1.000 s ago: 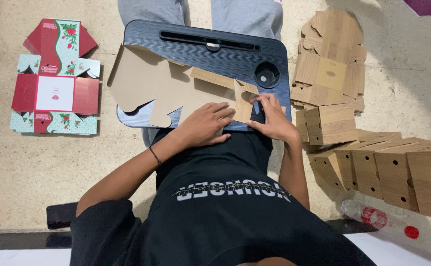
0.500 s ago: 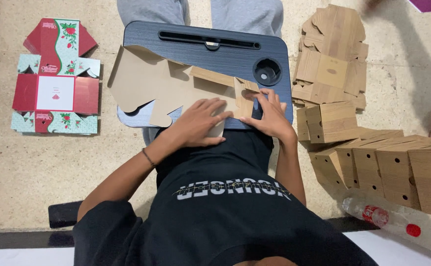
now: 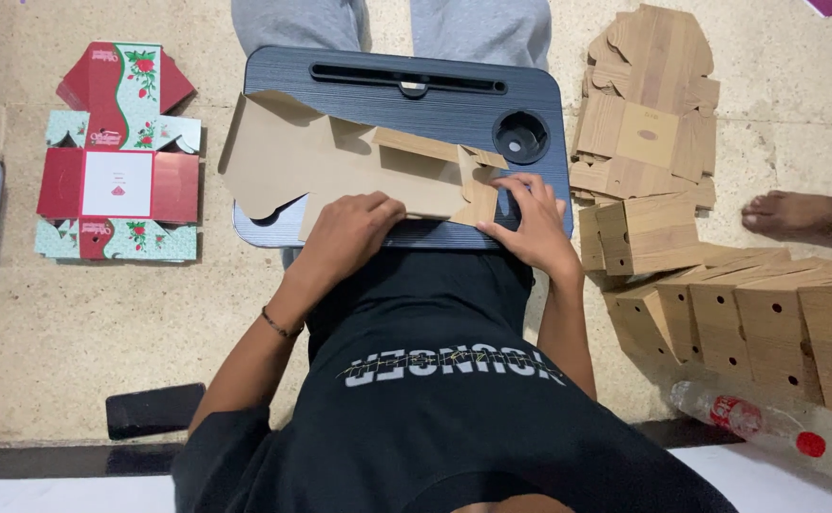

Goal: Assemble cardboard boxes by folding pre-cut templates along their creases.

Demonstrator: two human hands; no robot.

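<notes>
A flat brown cardboard box blank [image 3: 340, 161] lies across a dark lap desk [image 3: 416, 104] in front of me. My left hand [image 3: 354, 228] presses on the blank's near edge, with its fingers curled over the cardboard. My right hand [image 3: 530, 223] rests on the blank's right end, where a small folded flap [image 3: 478, 190] stands up, and its fingertips grip the cardboard there. The desk's round cup hole [image 3: 520, 138] is just beyond my right hand.
Red and green printed box blanks [image 3: 116, 152] lie flat on the floor at left. At right are a pile of wood-print blanks [image 3: 649, 104], a row of folded boxes [image 3: 777, 323], a plastic bottle [image 3: 748, 418] and another person's foot [image 3: 796, 214]. A black phone [image 3: 154, 408] lies near left.
Both hands have shifted slightly along the blank's near edge, and the right hand now reaches further over the flap. A bare foot has come into view at the right.
</notes>
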